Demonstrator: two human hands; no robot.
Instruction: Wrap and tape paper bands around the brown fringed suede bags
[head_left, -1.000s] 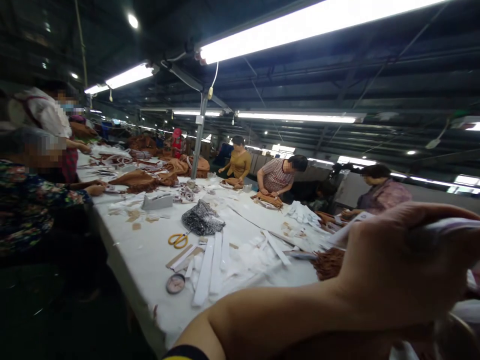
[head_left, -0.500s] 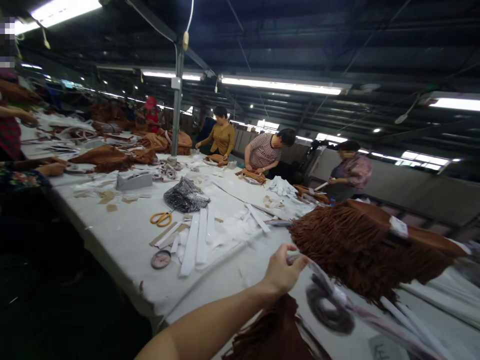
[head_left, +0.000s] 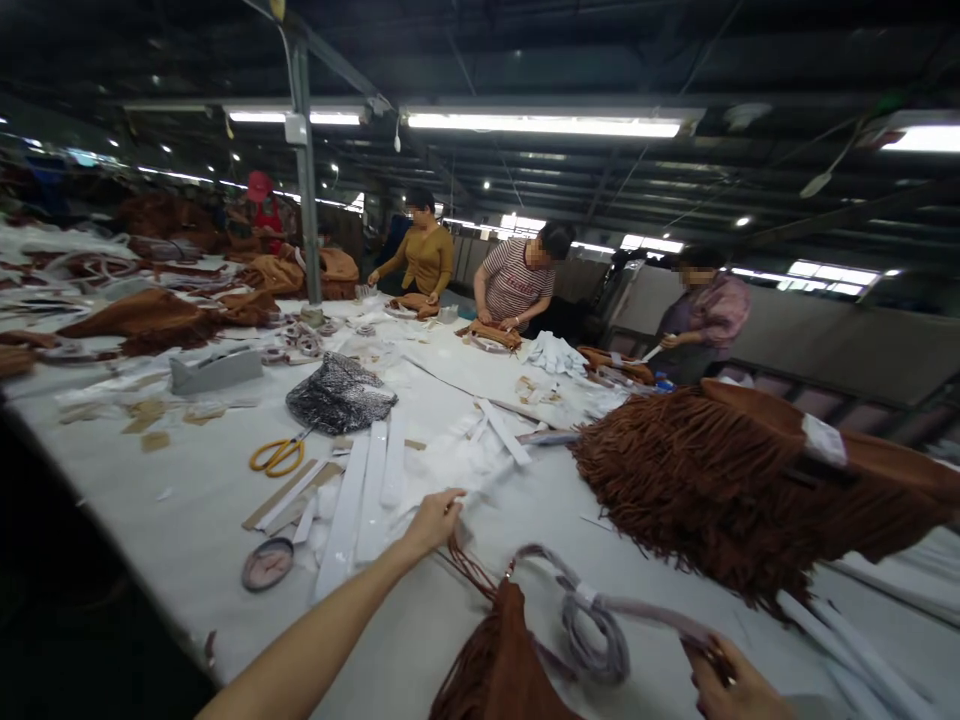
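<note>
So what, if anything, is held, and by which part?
Right hand: long grey-mauve strap, near its shiny-fitted end. Left hand: can't tell; thin brown fringe strands reach it, grip hidden.

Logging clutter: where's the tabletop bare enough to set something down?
Two mostly bare patches: between the left hand and the large fringed brown pile, and left of the round rimmed item. Crowded: around the white strips and scissors.

Nothing can be read; lettering (head_left: 515,284) on the striped shirt (head_left: 501,268) is too blurred.

Strips (head_left: 373,495) on table (head_left: 172,530), scissors (head_left: 277,458) to their left, bundle (head_left: 697,490) at right, strap (head_left: 626,604) before bundle
</note>
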